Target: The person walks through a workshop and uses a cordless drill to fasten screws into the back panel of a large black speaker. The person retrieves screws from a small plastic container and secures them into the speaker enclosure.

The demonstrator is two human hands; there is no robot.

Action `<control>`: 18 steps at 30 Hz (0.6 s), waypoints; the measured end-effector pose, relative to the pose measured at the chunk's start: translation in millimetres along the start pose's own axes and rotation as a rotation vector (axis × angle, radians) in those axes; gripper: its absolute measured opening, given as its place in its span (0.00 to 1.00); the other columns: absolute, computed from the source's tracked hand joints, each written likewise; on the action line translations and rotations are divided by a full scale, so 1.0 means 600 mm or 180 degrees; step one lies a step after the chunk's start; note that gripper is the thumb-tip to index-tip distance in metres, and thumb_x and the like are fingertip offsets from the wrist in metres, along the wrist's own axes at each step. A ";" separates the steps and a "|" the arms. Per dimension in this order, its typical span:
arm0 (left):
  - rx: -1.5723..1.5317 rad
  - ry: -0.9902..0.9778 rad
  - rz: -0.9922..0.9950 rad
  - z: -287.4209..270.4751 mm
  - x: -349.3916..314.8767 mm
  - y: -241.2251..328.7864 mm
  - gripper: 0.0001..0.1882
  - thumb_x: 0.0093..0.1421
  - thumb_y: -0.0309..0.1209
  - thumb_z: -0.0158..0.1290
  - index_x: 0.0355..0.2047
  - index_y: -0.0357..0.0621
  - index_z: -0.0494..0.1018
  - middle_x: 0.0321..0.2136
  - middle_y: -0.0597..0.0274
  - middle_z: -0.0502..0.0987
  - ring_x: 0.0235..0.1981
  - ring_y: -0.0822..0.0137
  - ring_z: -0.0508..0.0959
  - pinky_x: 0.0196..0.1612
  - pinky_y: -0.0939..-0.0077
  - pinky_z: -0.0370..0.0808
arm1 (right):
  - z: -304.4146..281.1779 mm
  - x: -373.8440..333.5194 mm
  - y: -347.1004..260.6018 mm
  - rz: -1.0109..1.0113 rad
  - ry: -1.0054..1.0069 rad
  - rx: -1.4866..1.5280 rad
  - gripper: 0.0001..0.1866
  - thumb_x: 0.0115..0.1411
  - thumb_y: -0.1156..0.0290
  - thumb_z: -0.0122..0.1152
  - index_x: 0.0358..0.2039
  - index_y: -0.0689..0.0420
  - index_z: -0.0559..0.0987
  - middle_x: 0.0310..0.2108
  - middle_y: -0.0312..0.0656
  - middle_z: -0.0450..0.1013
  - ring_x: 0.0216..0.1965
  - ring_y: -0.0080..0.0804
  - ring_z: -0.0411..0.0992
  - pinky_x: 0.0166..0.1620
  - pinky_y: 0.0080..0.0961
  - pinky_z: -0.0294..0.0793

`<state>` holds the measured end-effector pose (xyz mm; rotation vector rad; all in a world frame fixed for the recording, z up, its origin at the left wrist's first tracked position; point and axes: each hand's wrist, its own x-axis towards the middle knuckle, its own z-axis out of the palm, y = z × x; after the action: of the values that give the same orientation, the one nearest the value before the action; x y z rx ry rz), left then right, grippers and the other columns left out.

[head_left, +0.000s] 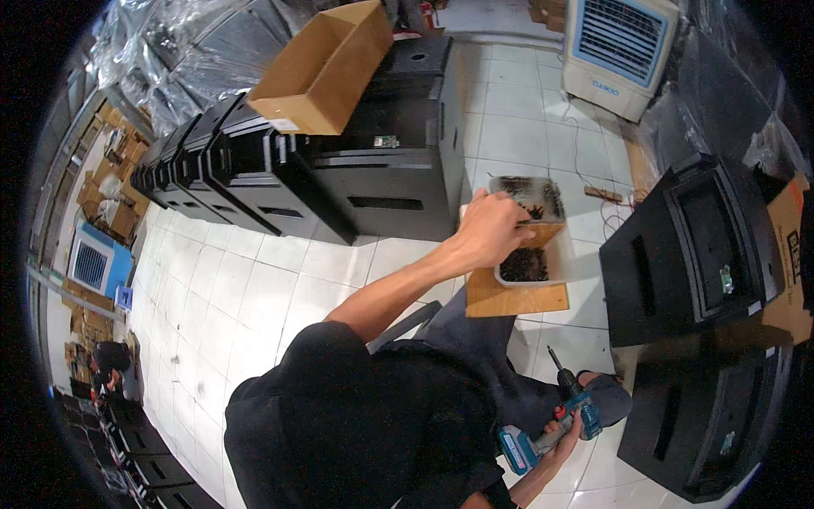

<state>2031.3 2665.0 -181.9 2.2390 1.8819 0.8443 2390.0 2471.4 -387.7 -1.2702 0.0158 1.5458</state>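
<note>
Left hand: (pixel 494 227) above the two tubs, fingers bent downward; any small piece in the fingertips is hidden, cannot tell.
Right hand: (pixel 561 450) wrapped round the handle of a teal cordless drill (pixel 585 411), firm hold by the look; trigger finger unclear.
Tubs: near tub (pixel 555 265) sits on the wooden stand (pixel 517 303), dark small pieces (pixel 523 265) inside, probably screws; far tub (pixel 549 195) just beyond, more dark bits.
Drill bit: points up and away from the body, near the trouser leg (pixel 458 327) and foot (pixel 604 388).
Cabinets: black cabinet (pixel 644 254) and another (pixel 657 424) on the right; more in a row at left, open carton (pixel 322 72) on top.
Spill risk: wrist or knuckles catching a rim could tip a tub, pieces across the tiles.
Drill risk: accidental trigger squeeze could bring a spinning bit against leg or cloth.
Drop risk: loose pinch could let small pieces fall.
</note>
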 end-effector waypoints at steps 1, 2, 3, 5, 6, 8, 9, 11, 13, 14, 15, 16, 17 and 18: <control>0.0063 -0.0039 -0.0119 -0.017 -0.024 -0.007 0.13 0.49 0.37 0.59 0.30 0.39 0.79 0.17 0.47 0.73 0.23 0.50 0.73 0.37 0.62 0.64 | 0.002 -0.007 0.005 0.0087 -0.0053 -0.0021 0.17 0.57 0.56 0.56 0.39 0.55 0.68 0.27 0.42 0.72 0.14 0.24 0.63 0.15 0.18 0.63; 0.0121 -0.0079 -0.0237 -0.032 -0.048 -0.013 0.13 0.49 0.37 0.59 0.30 0.39 0.79 0.17 0.47 0.73 0.23 0.50 0.73 0.37 0.62 0.65 | 0.004 -0.016 0.008 0.0174 -0.0102 -0.0041 0.17 0.57 0.57 0.56 0.39 0.54 0.68 0.27 0.42 0.72 0.14 0.24 0.63 0.15 0.18 0.63; 0.0186 -0.0037 -0.0308 -0.046 -0.071 -0.020 0.13 0.49 0.37 0.59 0.30 0.40 0.79 0.18 0.46 0.73 0.24 0.50 0.74 0.37 0.61 0.65 | 0.006 -0.024 0.013 0.0259 -0.0146 -0.0061 0.17 0.57 0.57 0.56 0.40 0.54 0.68 0.27 0.42 0.72 0.14 0.24 0.64 0.15 0.18 0.63; 0.0268 -0.0042 -0.0572 -0.060 -0.120 -0.036 0.13 0.49 0.37 0.59 0.30 0.41 0.79 0.19 0.45 0.74 0.24 0.50 0.74 0.37 0.61 0.66 | 0.007 -0.034 0.019 0.0301 -0.0164 -0.0236 0.17 0.58 0.57 0.56 0.40 0.54 0.69 0.26 0.41 0.73 0.15 0.24 0.65 0.15 0.18 0.64; 0.0307 -0.0045 -0.0704 -0.070 -0.143 -0.039 0.13 0.49 0.37 0.59 0.30 0.41 0.79 0.19 0.45 0.74 0.25 0.50 0.74 0.37 0.60 0.66 | 0.008 -0.038 0.023 0.0322 -0.0172 -0.0324 0.17 0.58 0.57 0.56 0.40 0.54 0.69 0.26 0.41 0.73 0.15 0.24 0.65 0.15 0.18 0.64; 0.0586 0.0148 -0.0778 -0.090 -0.192 -0.046 0.13 0.49 0.38 0.59 0.29 0.41 0.80 0.20 0.43 0.74 0.23 0.49 0.74 0.35 0.61 0.68 | 0.015 -0.051 0.032 0.0400 -0.0308 -0.0388 0.16 0.58 0.57 0.56 0.39 0.54 0.69 0.26 0.41 0.73 0.15 0.24 0.65 0.15 0.18 0.64; 0.0623 0.0185 -0.0826 -0.097 -0.217 -0.059 0.14 0.48 0.38 0.59 0.29 0.41 0.80 0.21 0.43 0.74 0.23 0.48 0.75 0.35 0.60 0.68 | 0.018 -0.056 0.037 0.0442 -0.0378 -0.0419 0.16 0.58 0.57 0.56 0.39 0.55 0.70 0.26 0.41 0.73 0.14 0.24 0.65 0.15 0.18 0.65; 0.0589 0.0297 -0.1072 -0.112 -0.265 -0.066 0.13 0.47 0.37 0.60 0.30 0.40 0.79 0.22 0.43 0.75 0.23 0.48 0.76 0.31 0.62 0.72 | 0.013 -0.059 0.037 0.0480 -0.0520 -0.0602 0.16 0.58 0.57 0.55 0.39 0.55 0.70 0.26 0.41 0.73 0.14 0.24 0.65 0.15 0.19 0.65; 0.0277 0.0345 -0.1502 -0.133 -0.314 -0.076 0.13 0.47 0.34 0.60 0.30 0.39 0.79 0.20 0.43 0.76 0.22 0.52 0.78 0.28 0.66 0.74 | 0.017 -0.067 0.041 0.0557 -0.0631 -0.0691 0.15 0.58 0.57 0.55 0.38 0.54 0.69 0.26 0.43 0.73 0.14 0.25 0.65 0.15 0.19 0.65; 0.0198 0.0355 -0.1732 -0.147 -0.336 -0.079 0.12 0.47 0.33 0.60 0.30 0.38 0.79 0.19 0.43 0.76 0.21 0.53 0.78 0.27 0.67 0.74 | 0.025 -0.071 0.044 0.0614 -0.0671 -0.0690 0.15 0.58 0.57 0.56 0.38 0.53 0.68 0.27 0.44 0.73 0.14 0.25 0.65 0.16 0.19 0.65; 0.0269 0.0408 -0.1828 -0.152 -0.361 -0.090 0.13 0.47 0.33 0.60 0.31 0.38 0.79 0.18 0.45 0.76 0.19 0.56 0.78 0.27 0.67 0.74 | 0.033 -0.078 0.046 0.0671 -0.0711 -0.0690 0.15 0.58 0.57 0.56 0.38 0.52 0.67 0.27 0.45 0.73 0.14 0.25 0.64 0.16 0.19 0.65; 0.0372 0.0494 -0.1969 -0.165 -0.389 -0.093 0.13 0.47 0.32 0.60 0.32 0.38 0.79 0.18 0.45 0.76 0.18 0.56 0.78 0.27 0.67 0.74 | 0.043 -0.084 0.048 0.0722 -0.0778 -0.0782 0.15 0.58 0.57 0.56 0.37 0.52 0.67 0.27 0.45 0.73 0.14 0.25 0.64 0.16 0.19 0.65; 0.0452 0.0575 -0.2093 -0.171 -0.412 -0.096 0.13 0.47 0.32 0.60 0.32 0.38 0.79 0.17 0.45 0.75 0.18 0.56 0.77 0.27 0.67 0.74 | 0.050 -0.090 0.046 0.0748 -0.0830 -0.0870 0.14 0.58 0.57 0.56 0.37 0.52 0.67 0.27 0.45 0.73 0.14 0.25 0.64 0.16 0.19 0.65; 0.0533 0.0657 -0.2218 -0.177 -0.435 -0.098 0.13 0.48 0.32 0.60 0.32 0.38 0.79 0.17 0.46 0.75 0.17 0.57 0.77 0.27 0.67 0.74 | 0.055 -0.093 0.046 0.0773 -0.0883 -0.0959 0.14 0.58 0.58 0.56 0.37 0.52 0.67 0.27 0.44 0.73 0.15 0.25 0.64 0.16 0.19 0.65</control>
<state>1908.0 2406.2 -207.3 1.3985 2.6496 0.8233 2339.2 2440.2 -349.9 -1.3090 -0.2579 1.9812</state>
